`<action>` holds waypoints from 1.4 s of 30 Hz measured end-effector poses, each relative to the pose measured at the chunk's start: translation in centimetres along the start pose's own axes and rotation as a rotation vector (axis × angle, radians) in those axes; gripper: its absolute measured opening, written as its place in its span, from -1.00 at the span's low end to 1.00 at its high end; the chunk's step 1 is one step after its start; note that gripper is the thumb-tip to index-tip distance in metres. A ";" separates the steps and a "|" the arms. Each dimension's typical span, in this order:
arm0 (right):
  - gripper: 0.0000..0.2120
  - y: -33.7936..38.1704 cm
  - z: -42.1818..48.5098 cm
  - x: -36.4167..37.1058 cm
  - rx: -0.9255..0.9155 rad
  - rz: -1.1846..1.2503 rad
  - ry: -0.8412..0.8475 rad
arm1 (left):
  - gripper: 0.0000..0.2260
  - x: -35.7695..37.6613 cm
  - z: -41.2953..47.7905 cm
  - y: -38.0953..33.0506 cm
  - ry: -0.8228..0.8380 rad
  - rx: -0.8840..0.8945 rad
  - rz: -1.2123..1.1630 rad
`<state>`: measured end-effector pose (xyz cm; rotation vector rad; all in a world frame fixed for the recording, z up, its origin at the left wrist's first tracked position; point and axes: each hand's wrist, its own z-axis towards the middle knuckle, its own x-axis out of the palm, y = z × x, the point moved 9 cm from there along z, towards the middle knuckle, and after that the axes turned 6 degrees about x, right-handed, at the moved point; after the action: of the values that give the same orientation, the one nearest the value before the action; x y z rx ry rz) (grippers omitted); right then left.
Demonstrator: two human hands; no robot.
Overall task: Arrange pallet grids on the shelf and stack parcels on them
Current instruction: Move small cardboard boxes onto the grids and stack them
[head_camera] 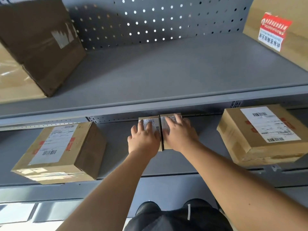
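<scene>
Two small cardboard parcels stand side by side on the lower grey shelf [116,147], touching each other, far back under the upper shelf's lip. My left hand [143,140] lies flat on top of the left small parcel [155,125], fingers spread. My right hand [179,134] rests flat on the right small parcel [166,145], fingers straight over its white label. No pallet grid is in view.
A labelled parcel [61,152] sits at the lower shelf's left, another [261,135] at its right. The upper shelf [166,70] carries a dark brown box [41,42] at left and a tan box with a red sticker [283,27] at right, before a perforated back panel [158,19].
</scene>
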<state>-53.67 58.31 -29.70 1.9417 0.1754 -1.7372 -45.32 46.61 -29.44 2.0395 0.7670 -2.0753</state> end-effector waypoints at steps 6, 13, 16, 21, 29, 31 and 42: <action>-0.45 -1.1 1.4 1.5 0.010 0.048 0.053 | -0.53 2.2 2.3 0.2 0.039 -0.030 -0.063; -0.54 -2.2 1.0 1.2 0.041 0.062 -0.006 | -0.40 2.7 1.9 0.2 0.034 -0.005 0.027; -0.54 -2.6 0.4 1.2 0.064 0.052 -0.002 | -0.29 2.8 1.6 0.2 0.084 0.005 0.064; -0.46 -3.5 -0.7 1.0 0.112 0.034 0.061 | -0.28 2.6 0.0 0.5 0.152 0.017 0.053; -0.44 -3.3 -5.1 -0.6 0.183 0.012 0.222 | -0.35 1.1 -4.8 0.7 0.258 0.055 -0.006; -0.45 -3.0 -6.5 -1.6 0.193 -0.002 0.277 | -0.36 0.5 -6.0 0.7 0.330 0.056 -0.028; -0.51 0.2 -11.4 -8.5 0.152 0.020 0.263 | -0.41 -6.6 -11.0 -0.1 0.300 -0.026 -0.081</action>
<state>-44.88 65.43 -21.03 2.2723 0.1185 -1.5155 -34.95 49.83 -22.55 2.3738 0.9292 -1.8073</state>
